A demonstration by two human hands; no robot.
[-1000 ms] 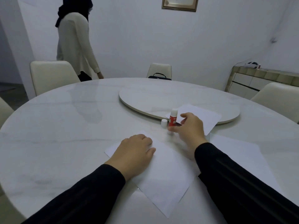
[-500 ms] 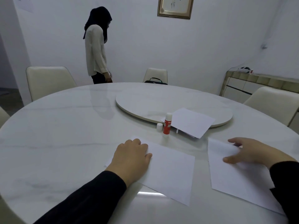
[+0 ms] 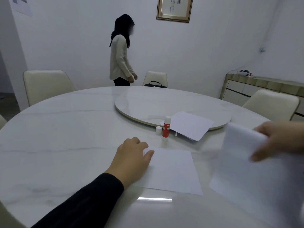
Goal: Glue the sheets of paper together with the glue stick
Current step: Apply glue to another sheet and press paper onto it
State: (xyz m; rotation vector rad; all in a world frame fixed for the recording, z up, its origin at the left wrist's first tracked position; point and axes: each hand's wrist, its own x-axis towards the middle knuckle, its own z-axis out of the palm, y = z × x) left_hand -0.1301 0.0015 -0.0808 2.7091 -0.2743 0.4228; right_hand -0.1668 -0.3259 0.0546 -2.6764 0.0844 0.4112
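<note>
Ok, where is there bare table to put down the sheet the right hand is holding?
Bare marble lies left of the left hand and its flat white sheet, toward the cream chair. Crowded: the red glue stick, small white cap and angled sheet on the turntable rim.

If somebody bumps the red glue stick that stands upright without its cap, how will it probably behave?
The red glue stick is tall and narrow on a small base, so it would probably tip easily. Being round, it may then roll across the smooth white marble table. It looks light, so even the white paper sheet in the right hand might topple it.
</note>
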